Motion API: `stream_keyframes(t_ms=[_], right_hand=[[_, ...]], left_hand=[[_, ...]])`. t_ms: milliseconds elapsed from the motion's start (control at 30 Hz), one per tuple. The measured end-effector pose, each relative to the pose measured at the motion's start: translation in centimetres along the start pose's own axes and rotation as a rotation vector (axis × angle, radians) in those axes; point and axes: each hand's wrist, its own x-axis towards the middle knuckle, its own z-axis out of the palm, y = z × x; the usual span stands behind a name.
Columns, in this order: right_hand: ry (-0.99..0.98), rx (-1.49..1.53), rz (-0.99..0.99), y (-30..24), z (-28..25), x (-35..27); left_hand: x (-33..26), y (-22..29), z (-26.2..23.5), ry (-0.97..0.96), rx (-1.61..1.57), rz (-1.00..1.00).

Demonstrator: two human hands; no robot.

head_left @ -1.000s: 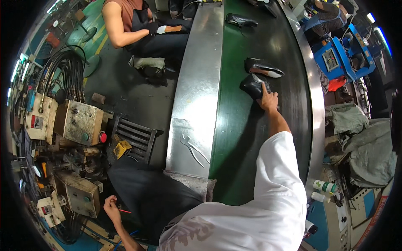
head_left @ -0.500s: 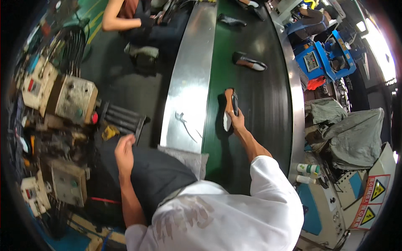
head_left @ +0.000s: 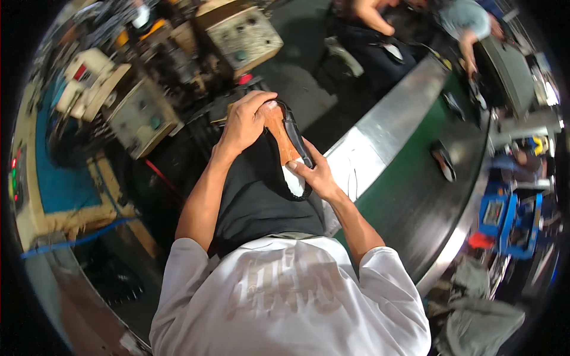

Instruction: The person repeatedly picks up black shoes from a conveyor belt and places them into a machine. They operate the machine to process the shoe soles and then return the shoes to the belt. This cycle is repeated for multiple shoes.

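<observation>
Holding the shoe [head_left: 289, 148] over your lap, you had it sole-up, the tan sole facing the camera and the black upper showing along its right edge. Your right hand [head_left: 317, 178] was closed on the near end, by the white heel patch, thumb pressed on top. Your left hand [head_left: 246, 121] was wrapped around the far end, fingers curled over the tip. Both forearms rose from the lower edge and converged on the shoe, elbows bent, the left arm reaching farther out than the right.

For this step, the two-point hold looked sound: keeping one hand at each end should have stopped the shoe twisting, and a firm thumb at the heel likely steadied it for inspection.

Beyond your right hand ran the conveyor belt [head_left: 415, 196], dark green with a metal rim, carrying another shoe [head_left: 444, 163]. To your left stood a beige control box [head_left: 139, 115]. Farther off, a co-worker's hand [head_left: 371, 12] showed near the top edge.
</observation>
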Motion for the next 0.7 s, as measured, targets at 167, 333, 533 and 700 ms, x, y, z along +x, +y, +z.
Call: stream_keyframes(t_ms=[167, 333, 533, 700], right_hand=[[-0.040, -0.293, 0.011, -2.1, 4.5, 2.2], [-0.214, -1.102, -0.503, -1.7, 5.9, -0.5], [-0.171, -1.080, -0.495, -0.7, 5.5, 0.1], [-0.162, -1.069, -0.464, -1.4, 6.4, 0.3]], left_hand=[[-7.1, -6.0, -2.9, 0.194, 0.264, -0.250], [-9.2, -8.5, -2.5, 0.218, 0.220, -0.420], [-8.1, -9.7, -1.8, 0.190, 0.140, -0.451], [-8.1, -10.3, -2.0, 0.180, 0.117, -0.420]])
